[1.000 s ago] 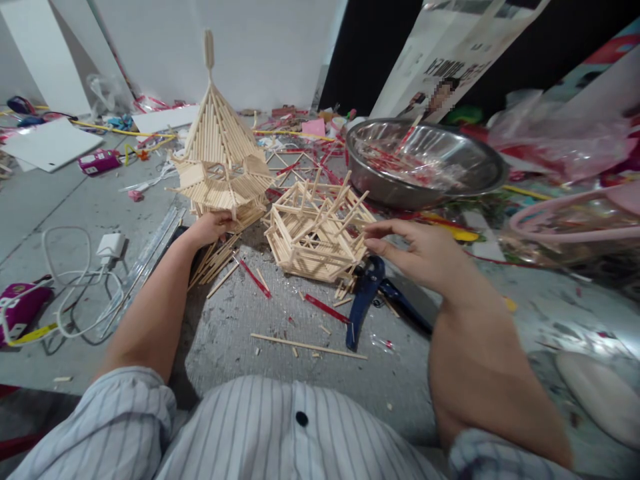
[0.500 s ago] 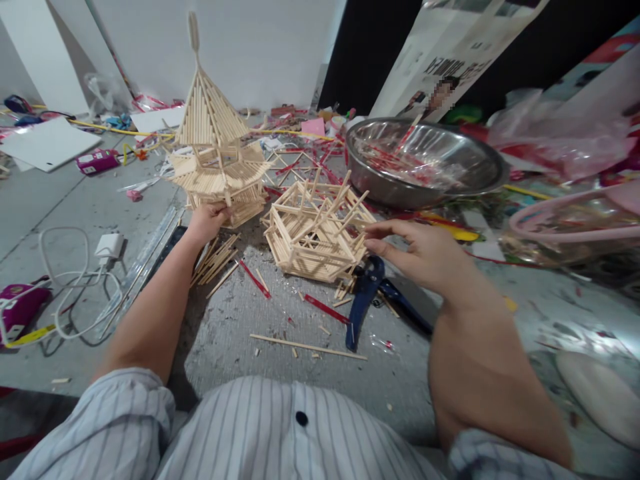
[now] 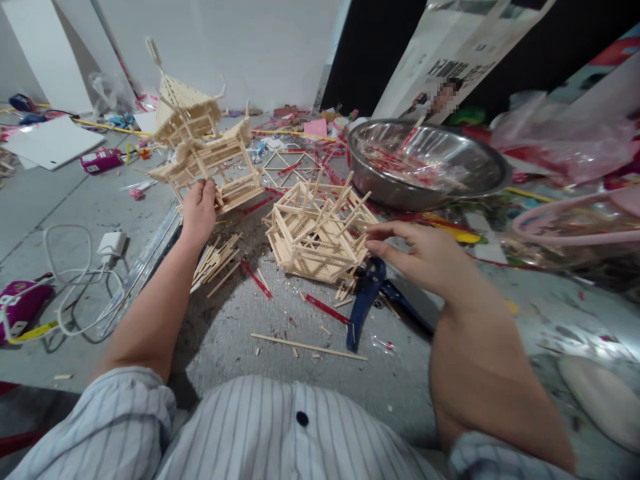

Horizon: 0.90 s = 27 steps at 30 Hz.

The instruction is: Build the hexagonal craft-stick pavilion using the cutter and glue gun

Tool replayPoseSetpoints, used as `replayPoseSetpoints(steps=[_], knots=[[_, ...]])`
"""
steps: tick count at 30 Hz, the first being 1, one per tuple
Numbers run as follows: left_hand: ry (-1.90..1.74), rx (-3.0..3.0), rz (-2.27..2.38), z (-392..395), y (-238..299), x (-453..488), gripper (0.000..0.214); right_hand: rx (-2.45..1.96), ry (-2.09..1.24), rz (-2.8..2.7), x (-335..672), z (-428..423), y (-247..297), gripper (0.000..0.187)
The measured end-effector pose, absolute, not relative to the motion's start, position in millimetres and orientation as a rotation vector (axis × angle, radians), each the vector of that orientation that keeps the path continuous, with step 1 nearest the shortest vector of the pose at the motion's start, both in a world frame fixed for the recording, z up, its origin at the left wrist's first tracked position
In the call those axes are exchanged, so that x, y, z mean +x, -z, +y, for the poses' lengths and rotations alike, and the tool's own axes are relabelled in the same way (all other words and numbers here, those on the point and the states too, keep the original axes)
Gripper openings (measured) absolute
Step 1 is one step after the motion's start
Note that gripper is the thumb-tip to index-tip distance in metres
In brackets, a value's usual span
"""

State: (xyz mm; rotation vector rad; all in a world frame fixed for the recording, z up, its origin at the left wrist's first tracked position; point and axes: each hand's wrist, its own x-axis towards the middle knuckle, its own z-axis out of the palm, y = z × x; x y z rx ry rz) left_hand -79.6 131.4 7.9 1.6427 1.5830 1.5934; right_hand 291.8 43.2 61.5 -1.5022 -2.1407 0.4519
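My left hand [image 3: 200, 207] grips the lower edge of a tiered pagoda model [image 3: 205, 147] made of thin wooden sticks. The pagoda leans to the left, and my fingers partly hide its base. To its right sits a lower six-sided stick frame [image 3: 320, 233], with several sticks jutting up from it. At the frame's right corner, the thumb and forefinger of my right hand [image 3: 415, 250] close on its edge; the exact contact is hard to see. Loose sticks [image 3: 217, 263] lie below the pagoda. Beneath my right hand is a blue-handled tool [image 3: 367, 303].
A steel basin [image 3: 430, 167] with red and clear wrappers stands behind at right, near a pink basket [image 3: 575, 213]. At left lie a white charger [image 3: 111, 245] with its cable and a purple glue-gun-like device [image 3: 25, 307]. A long stick [image 3: 310, 347] and red strips [image 3: 327, 309] lie in front.
My left hand has raised and tipped the pagoda, its spire swinging left and its open underside turning to the right. My right hand and the six-sided frame stay in place.
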Motion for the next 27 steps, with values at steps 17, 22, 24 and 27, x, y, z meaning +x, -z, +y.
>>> replayPoseSetpoints(steps=[17, 22, 24, 27], knots=[[-1.481, 1.860, 1.803, 114.1, -29.2, -64.7, 0.037, -1.506, -0.393, -2.184, 290.9, 44.2, -59.8, 0.038], [-1.326, 1.880, 1.851, 111.4, -33.5, -59.0, 0.036, -1.533, -0.411, -2.204, 290.4, 44.3, -60.4, 0.039], [-1.288, 1.868, 1.876, 110.4, -34.3, -57.3, 0.034, -1.537, -0.423, -2.209, 290.3, 44.3, -61.0, 0.039], [-1.303, 1.840, 1.926, 109.1, -35.5, -55.9, 0.032, -1.538, -0.420, -2.219, 289.9, 44.2, -61.6, 0.040]])
